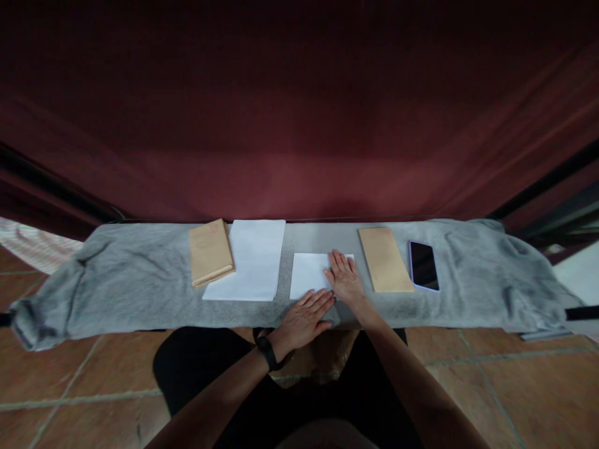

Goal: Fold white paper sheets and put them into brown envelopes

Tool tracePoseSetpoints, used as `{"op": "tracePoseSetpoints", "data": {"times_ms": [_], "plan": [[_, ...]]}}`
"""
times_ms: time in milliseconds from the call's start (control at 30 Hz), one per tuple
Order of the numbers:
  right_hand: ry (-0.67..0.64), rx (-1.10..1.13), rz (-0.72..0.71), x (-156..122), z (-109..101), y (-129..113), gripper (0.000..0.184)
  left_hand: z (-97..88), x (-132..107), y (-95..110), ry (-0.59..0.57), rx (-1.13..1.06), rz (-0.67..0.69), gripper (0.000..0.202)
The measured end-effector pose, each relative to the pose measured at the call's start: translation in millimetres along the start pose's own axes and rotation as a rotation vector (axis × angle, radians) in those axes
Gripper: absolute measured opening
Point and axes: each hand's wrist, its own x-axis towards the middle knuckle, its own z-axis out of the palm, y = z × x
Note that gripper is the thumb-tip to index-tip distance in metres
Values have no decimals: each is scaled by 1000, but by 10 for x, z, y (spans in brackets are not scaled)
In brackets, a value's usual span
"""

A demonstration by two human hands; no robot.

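Flat white paper rectangle (306, 272): just below the middle
Left hand (302, 323): fingers together, thumb out, at paper's bottom edge
Right hand (345, 284): fingers a bit spread, on paper

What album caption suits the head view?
Right hand flat on white paper, left hand at its near edge, phone farther right.

The left hand (303, 320) lies at the near edge of a small white sheet (306, 274); the right hand (345, 280) rests flat on its right part. Left on the gray cloth-covered surface (140, 274), a stack of brown envelopes (210, 252) overlaps larger white paper (256, 262); right, a single brown envelope (386, 259) lies beside a phone (423, 266).
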Motion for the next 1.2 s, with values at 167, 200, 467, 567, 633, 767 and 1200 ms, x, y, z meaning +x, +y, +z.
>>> {"op": "tracePoseSetpoints", "data": {"times_ms": [167,200,467,567,633,767,1200], "plan": [[109,-9,19,-157,1,70,62,-17,-14,40,17,15,-24,59],[127,-12,29,-193,3,81,63,-16,-21,50,21,19,-40,60],[150,-34,83,-446,-76,140,66,-1,-170,107,77,72,-207,66],[148,-34,94,-533,-112,157,67,25,-268,100,123,88,-291,68],[162,-33,94,-598,-117,163,67,56,-338,84,151,100,-348,69],[195,-15,90,-740,-109,157,65,104,-452,53,190,125,-450,74],[116,29,-94,-1123,-212,-286,53,72,395,201,138,-30,-296,55]]}}
